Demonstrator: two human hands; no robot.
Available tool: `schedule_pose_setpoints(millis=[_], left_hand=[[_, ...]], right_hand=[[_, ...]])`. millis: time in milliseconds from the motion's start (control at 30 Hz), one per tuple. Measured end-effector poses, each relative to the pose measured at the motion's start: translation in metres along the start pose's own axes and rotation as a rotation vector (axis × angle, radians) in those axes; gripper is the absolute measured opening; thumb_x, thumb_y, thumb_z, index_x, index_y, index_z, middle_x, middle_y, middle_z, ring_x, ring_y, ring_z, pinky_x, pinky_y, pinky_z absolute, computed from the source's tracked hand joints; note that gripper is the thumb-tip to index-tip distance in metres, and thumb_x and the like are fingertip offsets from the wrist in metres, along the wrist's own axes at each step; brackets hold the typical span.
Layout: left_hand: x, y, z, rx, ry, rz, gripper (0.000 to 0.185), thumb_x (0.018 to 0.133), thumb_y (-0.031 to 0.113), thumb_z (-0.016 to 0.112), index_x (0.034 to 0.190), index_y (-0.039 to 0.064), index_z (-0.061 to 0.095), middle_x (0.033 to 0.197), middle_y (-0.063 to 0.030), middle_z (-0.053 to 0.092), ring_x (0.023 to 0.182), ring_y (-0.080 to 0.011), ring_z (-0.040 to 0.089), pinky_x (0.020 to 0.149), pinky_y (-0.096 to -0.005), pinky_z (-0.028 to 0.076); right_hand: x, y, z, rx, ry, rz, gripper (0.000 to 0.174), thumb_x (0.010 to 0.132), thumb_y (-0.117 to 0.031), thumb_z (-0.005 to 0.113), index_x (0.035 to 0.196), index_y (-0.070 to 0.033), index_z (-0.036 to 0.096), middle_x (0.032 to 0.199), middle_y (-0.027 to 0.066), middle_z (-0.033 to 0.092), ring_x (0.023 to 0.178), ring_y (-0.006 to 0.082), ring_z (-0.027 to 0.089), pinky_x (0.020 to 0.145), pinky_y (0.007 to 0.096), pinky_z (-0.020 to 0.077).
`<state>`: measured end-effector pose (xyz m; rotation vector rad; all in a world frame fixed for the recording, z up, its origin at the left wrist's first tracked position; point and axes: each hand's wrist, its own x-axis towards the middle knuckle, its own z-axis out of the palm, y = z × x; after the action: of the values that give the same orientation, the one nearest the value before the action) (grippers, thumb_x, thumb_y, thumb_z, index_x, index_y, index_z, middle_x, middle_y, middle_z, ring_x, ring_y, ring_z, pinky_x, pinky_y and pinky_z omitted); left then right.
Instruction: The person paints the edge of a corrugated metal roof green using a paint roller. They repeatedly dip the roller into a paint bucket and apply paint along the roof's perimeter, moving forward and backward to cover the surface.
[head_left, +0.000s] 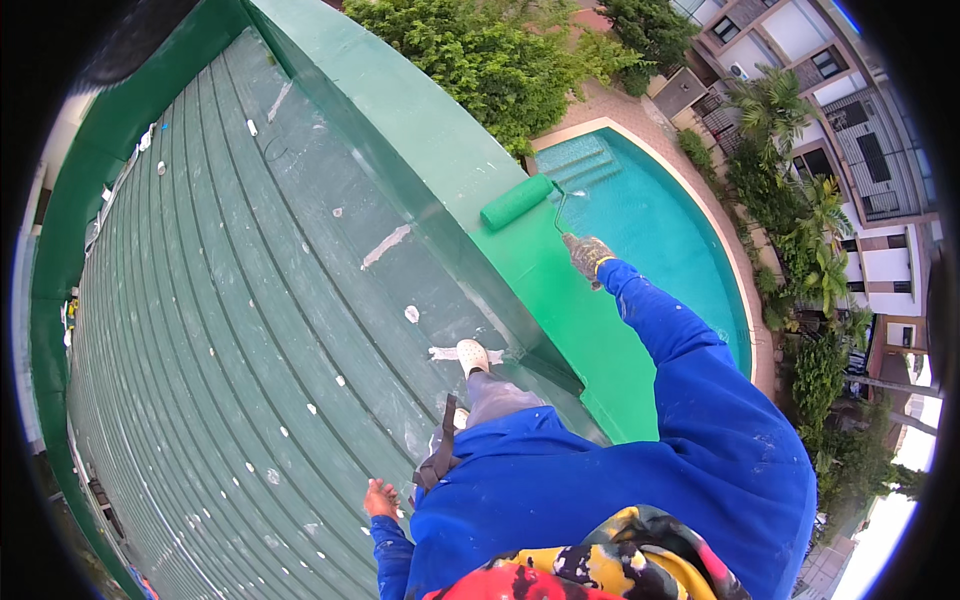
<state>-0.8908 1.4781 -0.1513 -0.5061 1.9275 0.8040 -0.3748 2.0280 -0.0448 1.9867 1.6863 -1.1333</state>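
My right hand (589, 259), in a speckled knit work glove, grips the handle end of a paint roller. The roller's green-coated sleeve (516, 202) rests on top of the parapet ledge (442, 157). Bright, wet-looking green paint (570, 300) covers the ledge from the roller back towards my body; beyond the roller the top is a paler, duller green. My left hand (382, 498) is bare and hangs low by my side over the roof, its fingers loosely curled with nothing visible in them. The roller's grip is hidden inside the glove.
I stand on a ribbed green metal roof (247, 300) with pale patches, one white clog (472, 357) near the parapet's inner wall. Past the ledge is a drop to a swimming pool (660, 225), trees (480, 75) and houses (874, 150). A strap (442, 457) hangs at my waist.
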Motion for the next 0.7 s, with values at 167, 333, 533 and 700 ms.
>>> schedule_pose_setpoints(millis=[167,333,533,700], left_hand=[[-0.016,-0.033,0.001,-0.006,-0.004,0.068,0.058,0.101,0.055,0.051,0.126,0.003,0.062,0.089,-0.0093,0.066,0.074,-0.0217,0.061,0.06,-0.0389,0.051],[-0.01,-0.054,-0.011,0.016,0.045,0.13,0.057,0.102,0.054,0.046,0.123,0.003,0.061,0.093,-0.0139,0.065,0.065,-0.0223,0.059,0.054,-0.036,0.049],[0.023,-0.071,-0.005,0.09,0.047,0.15,0.056,0.102,0.054,0.047,0.122,0.004,0.062,0.093,-0.0126,0.066,0.065,-0.0221,0.06,0.054,-0.0363,0.049],[0.063,-0.055,0.006,0.18,-0.015,0.205,0.055,0.102,0.054,0.047,0.122,0.005,0.062,0.092,-0.0115,0.067,0.064,-0.0219,0.06,0.055,-0.0366,0.049]], right_hand=[[0.09,-0.085,-0.049,0.317,-0.043,0.182,0.069,0.101,-0.06,0.04,0.133,-0.001,0.057,0.124,0.0201,0.066,0.1,0.0416,0.068,0.078,0.0578,0.0591],[0.108,-0.135,-0.086,0.228,0.041,-0.126,0.062,0.101,-0.058,0.04,0.114,-0.003,0.065,0.108,0.0179,0.07,0.089,0.0404,0.069,0.075,0.0587,0.0586],[0.106,-0.124,-0.074,0.264,0.02,0.016,0.063,0.101,-0.057,0.037,0.112,-0.002,0.065,0.105,0.0205,0.069,0.089,0.0414,0.069,0.072,0.0579,0.0597],[0.075,-0.079,-0.029,0.207,0.001,0.034,0.062,0.104,-0.056,0.031,0.135,-0.008,0.054,0.121,0.0152,0.068,0.079,0.0341,0.068,0.061,0.0526,0.0611]])
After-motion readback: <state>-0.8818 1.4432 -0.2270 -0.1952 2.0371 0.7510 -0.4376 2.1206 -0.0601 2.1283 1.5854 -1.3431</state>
